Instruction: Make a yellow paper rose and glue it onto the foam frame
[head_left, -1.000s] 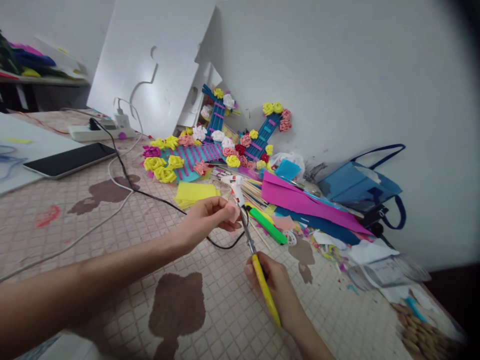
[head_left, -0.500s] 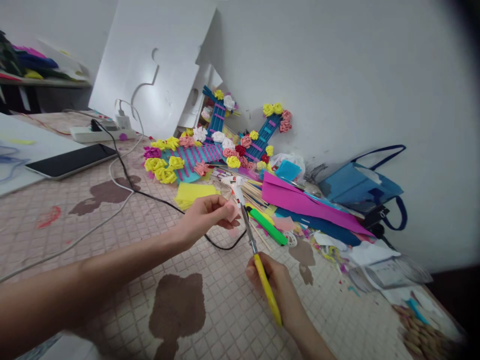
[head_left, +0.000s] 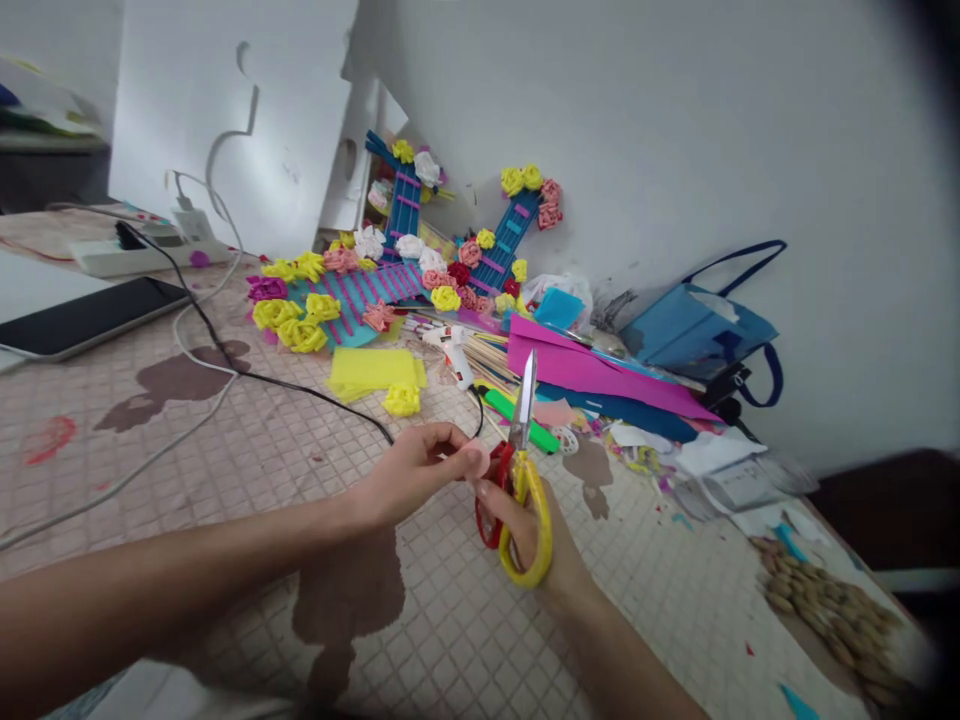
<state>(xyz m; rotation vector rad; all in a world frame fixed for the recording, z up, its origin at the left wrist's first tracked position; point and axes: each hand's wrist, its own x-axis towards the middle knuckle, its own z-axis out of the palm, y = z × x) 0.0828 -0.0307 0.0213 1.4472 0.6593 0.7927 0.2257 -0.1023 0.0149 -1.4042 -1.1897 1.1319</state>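
My left hand [head_left: 427,465] pinches a small piece of pale pink paper [head_left: 478,459] over the table. In my right hand [head_left: 529,530] is a pair of scissors [head_left: 525,410] with one yellow and one red handle. Its blades point up and away, close together, to the right of the paper. The fingertips of both hands come near each other at the paper; whether they touch it together I cannot tell. Beyond them lie a white glue gun [head_left: 453,352], a green cutter or marker [head_left: 525,420], yellow paper sheets [head_left: 371,370] and a yellow paper flower [head_left: 403,400].
Flower-covered blue craft pieces [head_left: 367,300] lean at the back. Magenta paper [head_left: 592,370] and a blue bag [head_left: 697,330] are to the right. A black cord [head_left: 300,387] crosses the table near a tablet [head_left: 90,315] and a power strip [head_left: 142,252]. Peanuts [head_left: 832,615] lie far right.
The scissors have turned from side-on to show both handles, their blades now upright and away from the paper. Both hands have come closer together, and the view has shifted right.
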